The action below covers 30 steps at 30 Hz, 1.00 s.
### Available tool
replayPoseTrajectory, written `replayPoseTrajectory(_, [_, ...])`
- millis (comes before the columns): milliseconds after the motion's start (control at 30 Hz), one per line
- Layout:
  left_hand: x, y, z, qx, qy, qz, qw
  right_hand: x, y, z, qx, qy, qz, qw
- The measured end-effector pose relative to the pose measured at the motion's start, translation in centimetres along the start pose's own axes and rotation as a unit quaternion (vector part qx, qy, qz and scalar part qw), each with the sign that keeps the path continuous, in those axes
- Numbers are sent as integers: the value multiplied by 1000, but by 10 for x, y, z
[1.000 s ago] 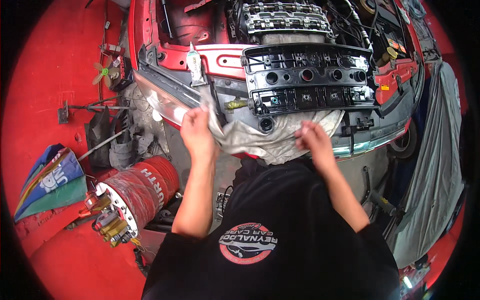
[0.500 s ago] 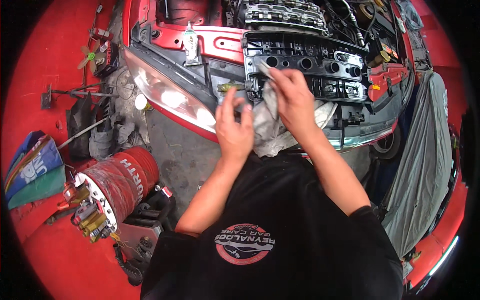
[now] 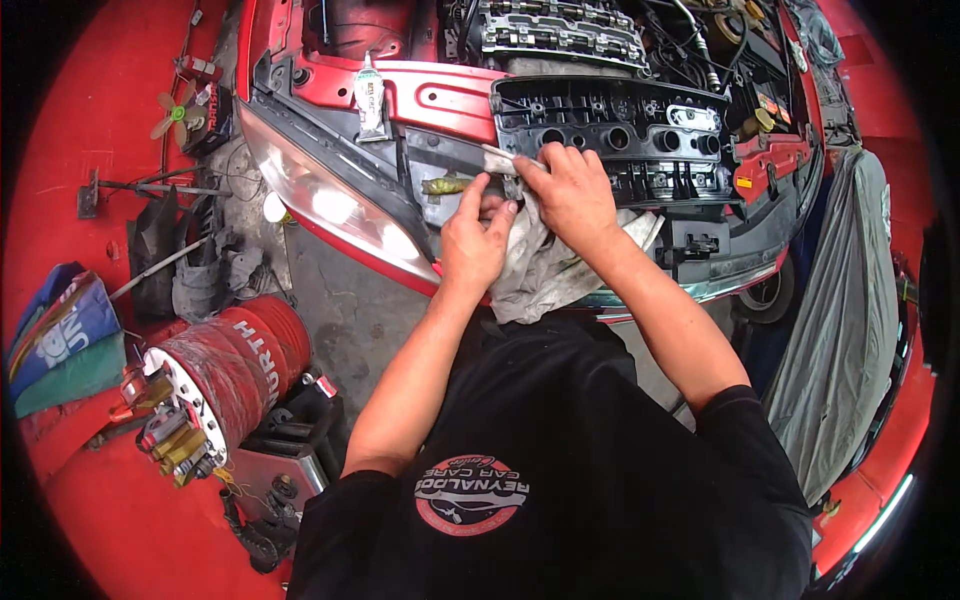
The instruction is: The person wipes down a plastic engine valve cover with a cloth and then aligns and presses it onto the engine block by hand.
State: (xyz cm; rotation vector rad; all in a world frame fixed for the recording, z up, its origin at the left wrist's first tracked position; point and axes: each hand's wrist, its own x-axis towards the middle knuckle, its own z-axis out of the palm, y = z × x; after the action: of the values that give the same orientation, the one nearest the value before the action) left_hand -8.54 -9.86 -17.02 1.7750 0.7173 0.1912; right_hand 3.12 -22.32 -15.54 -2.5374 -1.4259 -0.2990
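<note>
My right hand point(image 3: 573, 195) is closed on a pale grey rag point(image 3: 535, 275), whose white end pokes out past the index finger. The rest of the rag hangs over the car's front edge. Beside it my left hand point(image 3: 474, 240) has its fingers curled in by the near-left corner of a black engine valve cover point(image 3: 600, 115). Whether those fingers grip the cover or the rag is hidden. The cover lies with its ribbed, holed inner side up, across the front of the engine bay. A small olive-green crumpled piece point(image 3: 445, 186) lies just left of my left hand.
A white sealant tube point(image 3: 370, 100) rests on the red front panel. Behind the cover is the exposed engine top point(image 3: 565, 38). The headlight point(image 3: 330, 195) borders the left. A red drum point(image 3: 245, 355) with tools on top stands on the floor; a grey cover sheet point(image 3: 835, 310) drapes at right.
My right hand has come lower with the rag's end, nearer my left hand. The left hand's fingers, spread before, have curled in. The valve cover has shifted slightly to the right.
</note>
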Motion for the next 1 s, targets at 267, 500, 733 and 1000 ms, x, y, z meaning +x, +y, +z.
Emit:
replayPoseTrajectory(267, [11,10,19,43,15,13,999,19,16,-9,3,-6,-29,1000])
replayPoseTrajectory(500, [32,1,14,83,-53,70,993,12,28,-12,27,-27,-16,999])
replayPoseTrajectory(733, [28,24,19,83,-45,-29,995,-4,40,-17,9,4,68,998])
replayPoseTrajectory(1000, [34,-4,27,91,-41,3,995,0,36,-11,42,-16,0,999])
